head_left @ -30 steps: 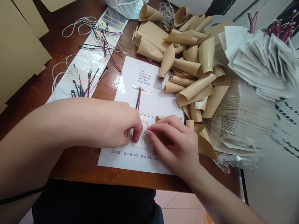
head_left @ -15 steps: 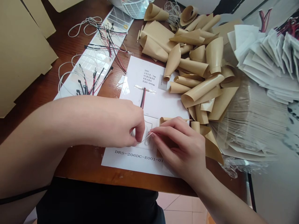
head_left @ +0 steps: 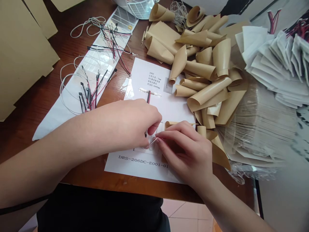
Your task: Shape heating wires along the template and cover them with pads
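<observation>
A white sheet (head_left: 135,162) printed with diagrams and "DRS-206DC-E001-01" lies on the brown table. My right hand (head_left: 187,146) rests over its lower right part and pinches a thin white wire (head_left: 153,141) between thumb and fingertips. The wire runs slantwise down to the left thumb. My left hand (head_left: 142,120) reaches over the sheet from the left, fingers curled and thumb low by the wire; its inner fingers are partly hidden. Red and black leads (head_left: 149,96) show above the left hand, below a clear tape strip (head_left: 154,93).
Rolled brown paper pieces (head_left: 210,93) heap up at the right, beside stacked white pouches (head_left: 277,54). Wires with black connectors (head_left: 89,91) lie on a white strip (head_left: 55,114) at left. Cardboard (head_left: 21,61) stands far left. A stack in clear plastic (head_left: 258,129) sits at right.
My left hand has shifted right and slightly up, closer to my right hand, uncovering more of the strip at left. My right hand has stayed in place, pinching the wire.
</observation>
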A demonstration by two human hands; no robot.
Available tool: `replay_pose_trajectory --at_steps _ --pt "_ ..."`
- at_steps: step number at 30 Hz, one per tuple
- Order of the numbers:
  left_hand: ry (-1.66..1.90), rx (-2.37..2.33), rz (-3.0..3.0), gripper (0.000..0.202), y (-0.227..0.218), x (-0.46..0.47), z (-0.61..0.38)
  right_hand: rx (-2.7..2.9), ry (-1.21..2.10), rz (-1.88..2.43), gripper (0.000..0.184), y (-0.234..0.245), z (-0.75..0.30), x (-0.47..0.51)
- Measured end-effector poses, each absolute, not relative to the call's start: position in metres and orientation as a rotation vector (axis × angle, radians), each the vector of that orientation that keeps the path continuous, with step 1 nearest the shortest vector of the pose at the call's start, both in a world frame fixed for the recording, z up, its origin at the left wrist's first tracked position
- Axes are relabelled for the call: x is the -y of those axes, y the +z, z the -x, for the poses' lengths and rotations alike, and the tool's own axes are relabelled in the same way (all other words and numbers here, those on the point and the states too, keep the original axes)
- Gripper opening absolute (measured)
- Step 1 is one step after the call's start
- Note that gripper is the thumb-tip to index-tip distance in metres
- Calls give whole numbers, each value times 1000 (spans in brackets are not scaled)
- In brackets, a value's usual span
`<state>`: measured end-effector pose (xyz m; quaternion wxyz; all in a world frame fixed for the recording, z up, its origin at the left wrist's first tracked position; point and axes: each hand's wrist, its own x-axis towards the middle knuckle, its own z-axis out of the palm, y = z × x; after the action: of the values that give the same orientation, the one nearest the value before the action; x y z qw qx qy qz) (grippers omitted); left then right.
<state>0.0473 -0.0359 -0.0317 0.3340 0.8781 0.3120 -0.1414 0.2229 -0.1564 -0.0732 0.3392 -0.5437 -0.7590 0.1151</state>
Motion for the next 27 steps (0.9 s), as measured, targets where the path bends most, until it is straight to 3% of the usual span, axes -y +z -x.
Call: replay_pose_trajectory --at_steps 27 --pt "-508 -925 -2281 26 -20 30 -46 1991 294 1449 11 -73 -223 157"
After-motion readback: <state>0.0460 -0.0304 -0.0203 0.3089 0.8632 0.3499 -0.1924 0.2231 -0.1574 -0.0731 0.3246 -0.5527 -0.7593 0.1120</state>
